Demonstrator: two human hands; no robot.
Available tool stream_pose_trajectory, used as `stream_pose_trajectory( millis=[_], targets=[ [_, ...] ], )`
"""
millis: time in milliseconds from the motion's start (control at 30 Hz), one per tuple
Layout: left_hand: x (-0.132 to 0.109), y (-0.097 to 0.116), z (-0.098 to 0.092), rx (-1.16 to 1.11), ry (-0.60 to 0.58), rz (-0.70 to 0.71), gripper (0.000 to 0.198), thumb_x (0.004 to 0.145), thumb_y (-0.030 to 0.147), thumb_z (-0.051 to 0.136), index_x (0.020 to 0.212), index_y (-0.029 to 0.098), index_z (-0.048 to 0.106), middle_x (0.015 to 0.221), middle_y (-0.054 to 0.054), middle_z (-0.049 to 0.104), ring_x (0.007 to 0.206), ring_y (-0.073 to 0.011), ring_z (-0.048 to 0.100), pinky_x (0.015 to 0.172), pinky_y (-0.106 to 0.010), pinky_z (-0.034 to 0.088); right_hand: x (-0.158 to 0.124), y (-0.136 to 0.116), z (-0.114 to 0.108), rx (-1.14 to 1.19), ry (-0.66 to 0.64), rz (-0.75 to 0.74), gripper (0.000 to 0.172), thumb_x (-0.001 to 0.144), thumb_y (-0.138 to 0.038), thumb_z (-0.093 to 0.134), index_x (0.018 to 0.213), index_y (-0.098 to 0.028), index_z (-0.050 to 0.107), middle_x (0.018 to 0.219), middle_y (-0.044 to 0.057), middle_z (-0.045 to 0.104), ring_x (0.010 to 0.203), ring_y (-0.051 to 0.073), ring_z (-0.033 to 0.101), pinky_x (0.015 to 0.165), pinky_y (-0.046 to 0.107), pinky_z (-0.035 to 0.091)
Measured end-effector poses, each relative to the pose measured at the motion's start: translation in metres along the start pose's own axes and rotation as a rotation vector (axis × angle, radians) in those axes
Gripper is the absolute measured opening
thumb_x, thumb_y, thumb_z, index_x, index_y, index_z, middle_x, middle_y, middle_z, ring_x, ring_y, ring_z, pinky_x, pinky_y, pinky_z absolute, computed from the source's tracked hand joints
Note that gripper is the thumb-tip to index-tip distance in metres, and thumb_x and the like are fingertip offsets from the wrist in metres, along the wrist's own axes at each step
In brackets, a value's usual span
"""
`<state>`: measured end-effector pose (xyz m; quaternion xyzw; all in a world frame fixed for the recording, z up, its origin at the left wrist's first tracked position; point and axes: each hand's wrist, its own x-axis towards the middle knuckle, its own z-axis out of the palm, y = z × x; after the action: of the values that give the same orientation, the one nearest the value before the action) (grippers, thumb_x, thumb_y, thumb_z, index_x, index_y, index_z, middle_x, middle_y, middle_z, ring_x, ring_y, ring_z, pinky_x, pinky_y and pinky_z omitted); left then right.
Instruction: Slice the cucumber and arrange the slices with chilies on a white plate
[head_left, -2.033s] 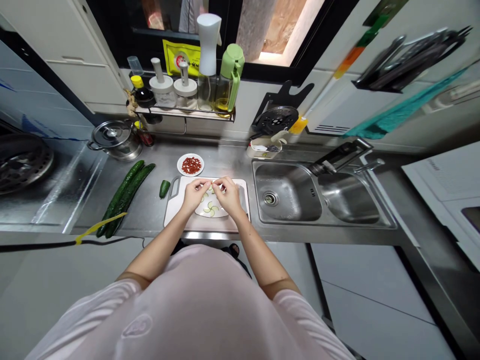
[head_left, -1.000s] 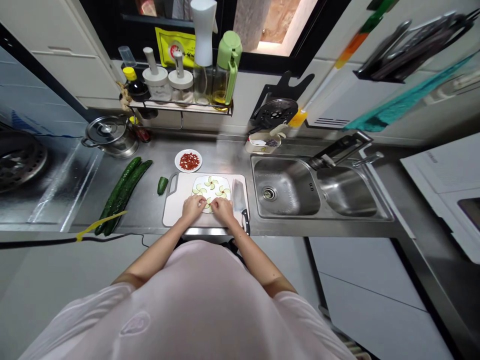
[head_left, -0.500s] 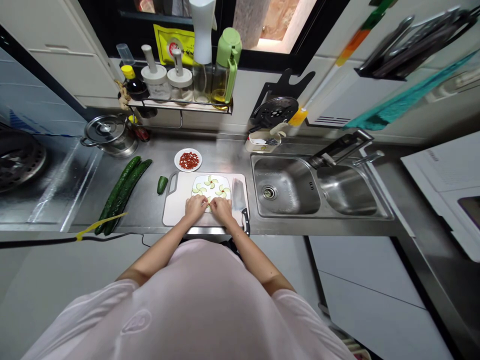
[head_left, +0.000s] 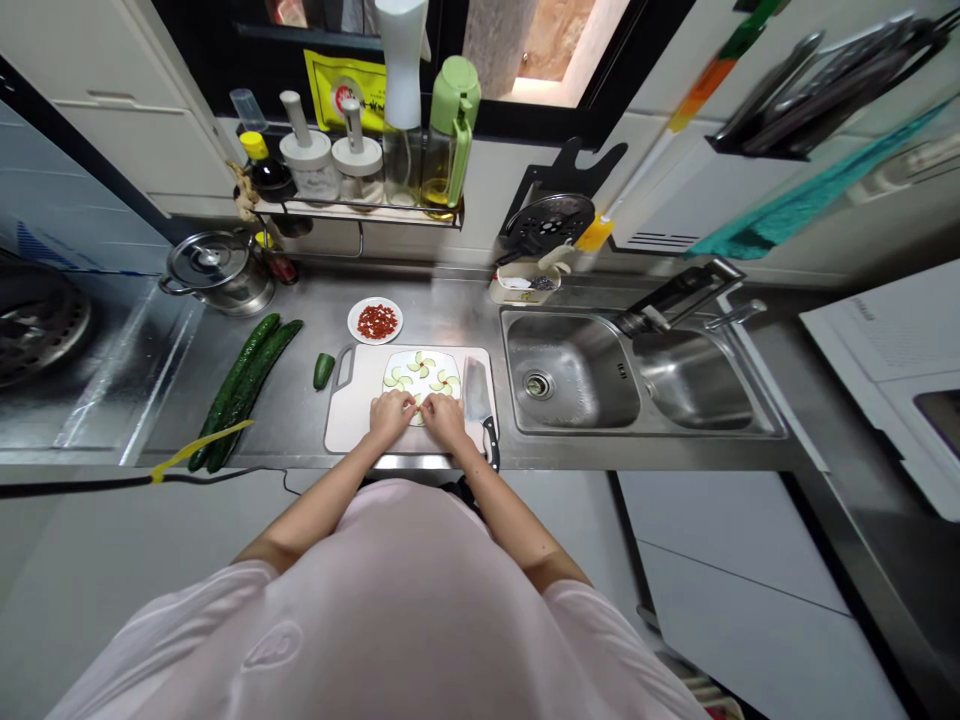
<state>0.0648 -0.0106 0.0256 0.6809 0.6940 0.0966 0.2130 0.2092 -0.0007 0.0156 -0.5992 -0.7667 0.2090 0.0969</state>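
A white plate (head_left: 409,362) lies on the pale cutting board (head_left: 352,420), bearing several pinwheels of thin cucumber slices (head_left: 421,364) with small red centres. Over its near edge, my left hand (head_left: 391,414) and my right hand (head_left: 442,414) meet at a near pinwheel. The fingertips of both are pinched close together; what lies between them is too small to make out. To the right of the plate, a cleaver (head_left: 476,390) rests on the board. A small plate (head_left: 354,322) of chopped red pieces (head_left: 377,321) stands behind the board.
Two whole cucumbers (head_left: 244,395) and a short cucumber piece (head_left: 323,371) lie to the left. A lidded steel pot (head_left: 217,270) stands at the back left. The double sink (head_left: 574,370) is on the right. A rack of bottles (head_left: 360,208) hangs above the counter.
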Motion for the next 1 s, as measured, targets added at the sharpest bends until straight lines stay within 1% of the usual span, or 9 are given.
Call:
stream_pose_trajectory(
  millis=[233,533,733,1000],
  targets=[
    [-0.0013,-0.0020,-0.0008,-0.020,0.022,0.012,0.014,0.081,0.032,0.052,0.087,0.025,0.063,0.090,-0.002,0.063,0.090,-0.0186,0.053,0.078,-0.031,0.033,0.0010,-0.0020,-0.0057,0.009,-0.006,0.015,0.014,0.085,-0.026,0.047,0.085,-0.019,0.059,0.088,0.004,0.060,0.084,0.017,0.047,0.073,0.028,0.023],
    [-0.0010,0.0023,-0.0015,0.010,-0.017,-0.032,0.015,0.081,0.033,0.052,0.090,0.025,0.063,0.093,-0.004,0.063,0.093,-0.0200,0.052,0.081,-0.033,0.032,0.0044,-0.0038,-0.0010,-0.018,-0.036,0.036,0.013,0.085,-0.024,0.048,0.084,-0.018,0.059,0.088,0.005,0.060,0.083,0.017,0.048,0.073,0.028,0.022],
    [0.0001,-0.0006,0.0018,0.001,0.012,-0.004,0.014,0.081,0.033,0.053,0.088,0.025,0.063,0.092,-0.002,0.062,0.092,-0.0194,0.052,0.081,-0.032,0.032,0.0045,-0.0018,0.0020,-0.013,-0.013,0.027,0.012,0.084,-0.024,0.049,0.082,-0.018,0.059,0.085,0.004,0.061,0.081,0.017,0.047,0.072,0.028,0.022],
    [0.0003,-0.0011,0.0021,0.003,0.010,-0.005,0.014,0.081,0.033,0.053,0.088,0.025,0.062,0.091,-0.003,0.062,0.091,-0.0197,0.052,0.079,-0.033,0.032,0.0044,-0.0013,0.0034,-0.033,-0.008,0.023,0.012,0.085,-0.025,0.048,0.082,-0.019,0.058,0.087,0.004,0.061,0.084,0.017,0.048,0.073,0.028,0.022]
  ],
)
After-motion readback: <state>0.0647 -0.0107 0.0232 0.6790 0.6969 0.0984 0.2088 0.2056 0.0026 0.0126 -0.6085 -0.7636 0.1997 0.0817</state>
